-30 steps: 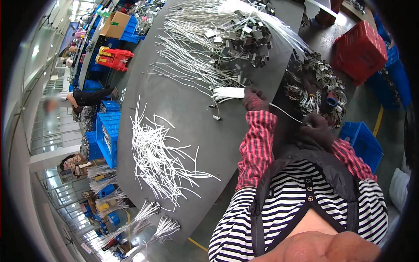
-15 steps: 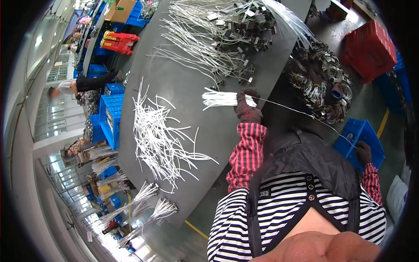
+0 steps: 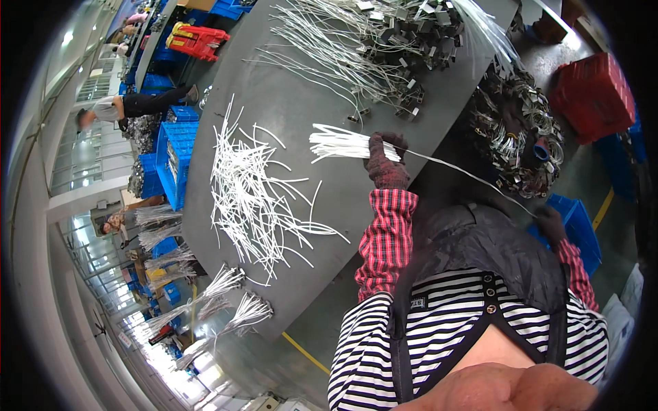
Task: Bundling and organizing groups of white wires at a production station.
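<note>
My left hand (image 3: 388,163), in a dark knitted glove, is closed around a bundle of white thin tubes (image 3: 339,144) above the grey table. The tubes' free ends point left. From this hand a thin white cable (image 3: 473,176) runs across to my right hand (image 3: 550,225). That hand, gloved too, is closed on the cable's far end beside the blue bin; its fingertips are blurred. A loose pile of white tubes (image 3: 257,198) lies on the table to the left of the bundle.
The grey table (image 3: 301,89) also bears a heap of cables with metal connectors (image 3: 411,48) at its far side. Coiled cables (image 3: 514,137) lie to the right, near a red crate (image 3: 595,96) and a blue bin (image 3: 572,222). Cable bunches (image 3: 250,312) hang at the near-left edge.
My right hand has moved left and up, away from its place over the blue bin. The left hand with the tubes has shifted slightly left. The whole view has turned a little.
</note>
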The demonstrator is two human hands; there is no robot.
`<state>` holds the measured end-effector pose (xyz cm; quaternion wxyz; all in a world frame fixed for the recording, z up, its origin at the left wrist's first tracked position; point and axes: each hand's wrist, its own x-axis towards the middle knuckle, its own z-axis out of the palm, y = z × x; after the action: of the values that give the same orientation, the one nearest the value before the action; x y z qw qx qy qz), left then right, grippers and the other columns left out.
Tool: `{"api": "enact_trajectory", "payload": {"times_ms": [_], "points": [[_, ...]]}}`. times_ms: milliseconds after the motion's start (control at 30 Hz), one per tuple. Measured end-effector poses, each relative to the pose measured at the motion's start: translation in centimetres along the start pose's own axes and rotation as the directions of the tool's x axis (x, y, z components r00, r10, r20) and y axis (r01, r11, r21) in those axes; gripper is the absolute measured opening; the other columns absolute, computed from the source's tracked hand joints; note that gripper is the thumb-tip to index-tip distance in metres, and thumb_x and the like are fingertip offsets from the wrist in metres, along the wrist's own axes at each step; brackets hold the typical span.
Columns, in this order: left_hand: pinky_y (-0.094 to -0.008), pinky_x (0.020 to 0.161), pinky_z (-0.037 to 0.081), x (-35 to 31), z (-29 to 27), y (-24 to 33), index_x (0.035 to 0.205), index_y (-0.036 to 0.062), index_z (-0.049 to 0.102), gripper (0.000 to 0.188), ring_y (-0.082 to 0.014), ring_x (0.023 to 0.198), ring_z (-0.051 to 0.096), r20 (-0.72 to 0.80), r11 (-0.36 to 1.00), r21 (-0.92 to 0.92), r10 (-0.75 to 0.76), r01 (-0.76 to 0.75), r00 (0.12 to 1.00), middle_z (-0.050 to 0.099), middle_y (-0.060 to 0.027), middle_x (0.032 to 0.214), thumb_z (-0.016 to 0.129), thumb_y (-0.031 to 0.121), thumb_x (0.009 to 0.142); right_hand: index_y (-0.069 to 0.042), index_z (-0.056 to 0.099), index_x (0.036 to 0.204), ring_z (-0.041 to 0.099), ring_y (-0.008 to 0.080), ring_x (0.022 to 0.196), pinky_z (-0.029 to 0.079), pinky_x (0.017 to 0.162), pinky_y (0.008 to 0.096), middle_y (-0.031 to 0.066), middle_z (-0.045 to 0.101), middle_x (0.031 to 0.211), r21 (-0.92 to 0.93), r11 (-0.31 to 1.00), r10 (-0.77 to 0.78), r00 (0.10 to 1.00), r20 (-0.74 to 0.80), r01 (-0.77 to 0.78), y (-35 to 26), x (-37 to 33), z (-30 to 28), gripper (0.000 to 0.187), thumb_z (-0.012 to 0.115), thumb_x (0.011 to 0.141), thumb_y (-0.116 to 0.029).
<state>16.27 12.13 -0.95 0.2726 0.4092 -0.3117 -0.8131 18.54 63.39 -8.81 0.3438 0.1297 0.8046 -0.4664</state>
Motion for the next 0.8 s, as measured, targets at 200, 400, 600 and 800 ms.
{"api": "enact_trajectory", "payload": {"times_ms": [200, 400, 600, 800], "points": [[-0.0346, 0.079, 0.058, 0.7, -2.2, -2.6, 0.092, -0.0006, 0.069, 0.026, -0.0203, 0.08, 0.068, 0.173, 0.976, 0.215, -0.071, 0.033, 0.982, 0.069, -0.0094, 0.085, 0.066, 0.025, 0.094, -0.008, 0.044, 0.145, 0.06, 0.0213, 0.117, 0.047, 0.102, 0.0346, 0.0132, 0.062, 0.131, 0.083, 0.787, -0.611, 0.752, 0.245, 0.612, -19.9, 3.9, 18.8, 0.062, 0.065, 0.088, -0.015], [-0.0325, 0.074, 0.054, 0.3, -2.7, -0.2, 0.102, 0.0015, 0.07, 0.029, -0.018, 0.081, 0.067, 0.049, 0.841, 0.54, -0.02, -0.01, 0.999, 0.07, -0.0079, 0.089, 0.068, 0.029, 0.093, -0.01, 0.048, 0.139, 0.065, 0.0179, 0.093, 0.053, 0.085, 0.0371, 0.0085, 0.07, 0.115, 0.282, 0.789, -0.61, 0.751, 0.252, 0.546, -30.6, 4.1, 29.3, 0.053, 0.064, 0.089, -0.013], [-0.0344, 0.072, 0.054, 3.4, -7.2, 5.5, 0.126, 0.0015, 0.059, 0.054, -0.0226, 0.084, 0.069, -0.024, -0.118, 0.992, 0.086, 0.034, 0.996, 0.071, -0.013, 0.101, 0.068, 0.042, 0.092, -0.009, 0.05, 0.135, 0.067, 0.0319, 0.087, 0.054, 0.08, 0.0423, 0.0147, 0.069, 0.106, -0.32, 0.229, -0.932, 0.302, 0.2, 0.919, -31.3, 10.0, 30.3, 0.048, 0.064, 0.092, -0.023], [-0.0324, 0.064, 0.06, 5.2, -11.9, 7.5, 0.112, -0.0051, 0.064, 0.03, -0.0219, 0.078, 0.068, -0.274, 0.775, 0.63, 0.157, 0.053, 0.949, 0.068, -0.0129, 0.09, 0.069, 0.015, 0.09, -0.009, 0.058, 0.121, 0.066, 0.0351, 0.091, 0.051, 0.085, 0.0466, 0.0188, 0.067, 0.099, -0.69, 0.366, -0.632, 0.711, 0.307, 0.624, -32.7, 13.3, 26.6, 0.045, 0.052, 0.094, -0.045]]}}
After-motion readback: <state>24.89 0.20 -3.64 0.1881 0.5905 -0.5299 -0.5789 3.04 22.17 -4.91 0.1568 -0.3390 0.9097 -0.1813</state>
